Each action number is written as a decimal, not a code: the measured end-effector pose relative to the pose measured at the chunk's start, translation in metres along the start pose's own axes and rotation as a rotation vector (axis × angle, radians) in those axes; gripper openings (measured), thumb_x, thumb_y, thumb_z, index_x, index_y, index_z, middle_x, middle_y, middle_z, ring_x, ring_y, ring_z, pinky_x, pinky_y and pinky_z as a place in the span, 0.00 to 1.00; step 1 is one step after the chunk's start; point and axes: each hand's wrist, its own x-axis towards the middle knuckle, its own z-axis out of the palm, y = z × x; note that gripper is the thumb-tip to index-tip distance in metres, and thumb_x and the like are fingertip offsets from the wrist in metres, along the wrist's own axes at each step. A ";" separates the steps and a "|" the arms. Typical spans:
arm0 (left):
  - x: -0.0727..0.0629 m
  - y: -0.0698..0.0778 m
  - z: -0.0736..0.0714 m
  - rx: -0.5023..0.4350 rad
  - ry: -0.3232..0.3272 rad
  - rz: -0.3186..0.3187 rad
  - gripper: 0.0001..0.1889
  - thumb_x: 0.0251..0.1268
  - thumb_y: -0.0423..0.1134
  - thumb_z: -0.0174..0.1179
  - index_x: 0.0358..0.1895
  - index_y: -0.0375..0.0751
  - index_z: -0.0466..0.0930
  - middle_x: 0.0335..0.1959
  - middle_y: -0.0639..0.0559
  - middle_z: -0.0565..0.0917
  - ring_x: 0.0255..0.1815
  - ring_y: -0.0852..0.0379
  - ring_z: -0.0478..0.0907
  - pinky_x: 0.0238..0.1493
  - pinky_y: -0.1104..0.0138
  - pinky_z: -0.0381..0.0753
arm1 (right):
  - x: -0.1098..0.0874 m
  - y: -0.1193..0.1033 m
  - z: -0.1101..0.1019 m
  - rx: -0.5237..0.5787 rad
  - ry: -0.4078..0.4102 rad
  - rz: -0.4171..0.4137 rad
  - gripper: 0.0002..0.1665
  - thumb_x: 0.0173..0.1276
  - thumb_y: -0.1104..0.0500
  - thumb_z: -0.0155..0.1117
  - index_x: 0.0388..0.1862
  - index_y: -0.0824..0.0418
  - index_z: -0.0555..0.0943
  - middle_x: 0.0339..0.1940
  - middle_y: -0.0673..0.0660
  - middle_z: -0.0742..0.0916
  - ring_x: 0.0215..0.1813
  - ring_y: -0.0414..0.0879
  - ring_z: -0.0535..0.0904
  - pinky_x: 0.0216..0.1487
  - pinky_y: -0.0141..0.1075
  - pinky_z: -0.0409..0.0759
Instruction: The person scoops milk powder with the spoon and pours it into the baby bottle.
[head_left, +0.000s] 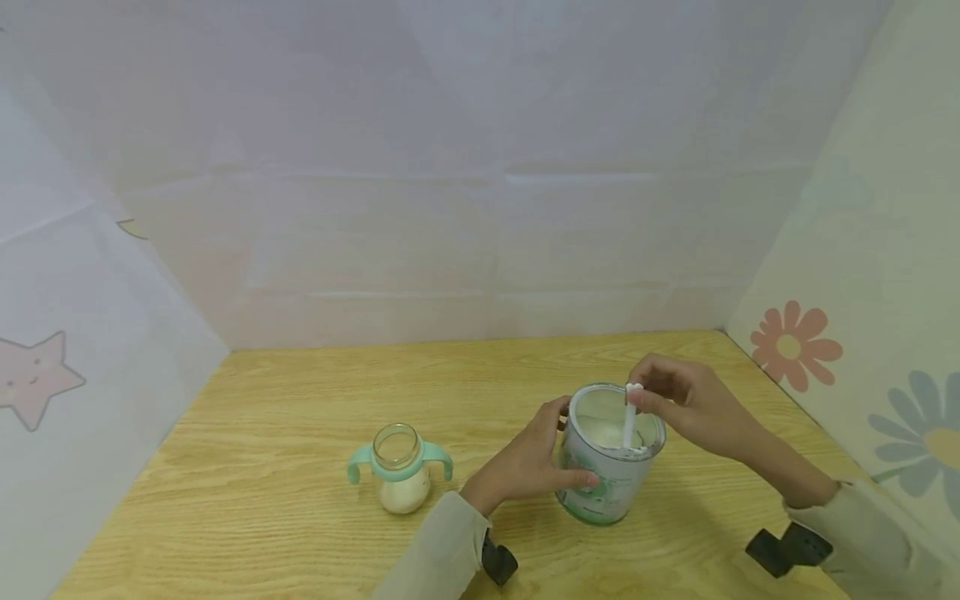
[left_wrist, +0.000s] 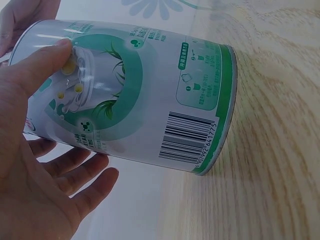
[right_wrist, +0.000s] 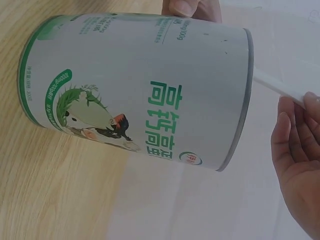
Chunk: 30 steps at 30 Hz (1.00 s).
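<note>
A white and green milk powder can (head_left: pixel 602 479) with no lid stands at the right of the table, pale powder visible inside. My left hand (head_left: pixel 528 462) holds the can from its left side, thumb across the front, as the left wrist view also shows the hand (left_wrist: pixel 45 165) around the printed wall (left_wrist: pixel 150 95). Over the rim, my right hand (head_left: pixel 686 404) pinches the white handle of a scoop (head_left: pixel 629 421) between thumb and fingers. The handle slants down into the can, where its bowl is hidden. In the right wrist view, the handle (right_wrist: pixel 277 85) crosses the can's rim.
Left of the can, a small baby bottle (head_left: pixel 403 493) without a top stands upright on the wooden table (head_left: pixel 262 467). It has mint-green side handles (head_left: pixel 437 455) and pale contents. Printed cloth walls (head_left: pixel 480 250) enclose the table's back and sides.
</note>
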 end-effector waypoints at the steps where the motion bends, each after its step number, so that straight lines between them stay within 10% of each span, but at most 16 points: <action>1: 0.000 0.000 0.000 -0.001 -0.001 0.002 0.49 0.57 0.50 0.68 0.74 0.50 0.43 0.68 0.53 0.60 0.64 0.58 0.61 0.62 0.63 0.69 | 0.000 0.000 0.000 0.000 0.000 -0.005 0.13 0.63 0.77 0.58 0.36 0.60 0.77 0.28 0.49 0.82 0.29 0.36 0.79 0.27 0.32 0.78; 30: 0.001 -0.001 -0.001 -0.022 -0.003 0.001 0.49 0.56 0.50 0.68 0.74 0.51 0.44 0.68 0.53 0.60 0.65 0.59 0.62 0.63 0.64 0.68 | 0.021 -0.008 -0.013 0.025 0.032 0.017 0.09 0.66 0.77 0.54 0.36 0.65 0.75 0.28 0.45 0.81 0.30 0.36 0.79 0.32 0.27 0.80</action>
